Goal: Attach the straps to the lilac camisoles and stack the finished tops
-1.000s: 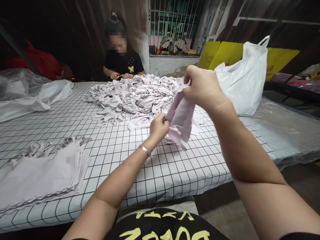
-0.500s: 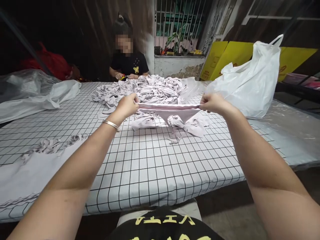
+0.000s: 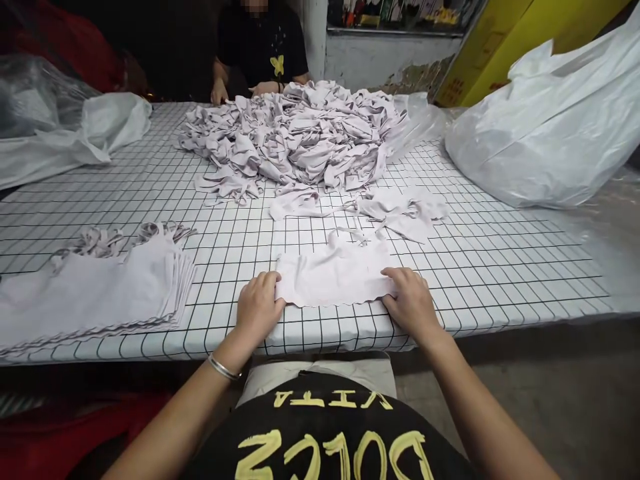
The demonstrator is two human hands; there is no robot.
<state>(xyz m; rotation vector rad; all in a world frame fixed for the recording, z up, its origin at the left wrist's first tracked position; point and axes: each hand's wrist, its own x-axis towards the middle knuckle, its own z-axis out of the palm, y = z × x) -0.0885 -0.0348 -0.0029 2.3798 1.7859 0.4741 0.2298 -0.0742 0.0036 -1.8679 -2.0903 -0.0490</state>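
A pale lilac strappy top (image 3: 333, 273) lies fairly flat on the gridded tablecloth, its thin straps pointing away from me. My left hand (image 3: 259, 300) pinches its left side between thumb and fingers. On the opposite side, my right hand (image 3: 411, 299) grips the right edge the same way. Just beyond the top are a loose crumpled garment (image 3: 403, 212) and a smaller crumpled piece (image 3: 295, 203). To the left of my left hand sits a neat stack of similar tops (image 3: 120, 280), with their straps bunched at the far end.
A large heap of crumpled lilac garments (image 3: 310, 137) covers the table's far middle. Behind it sits a person in a black shirt (image 3: 265, 47). A bulging white plastic bag (image 3: 545, 133) stands at right, clear plastic (image 3: 40, 100) at left. Yellow cardboard (image 3: 485, 50) leans behind.
Both hands have come down and nearer with the top, which was held stretched in the air and now lies spread on the table. My view has tilted downward.
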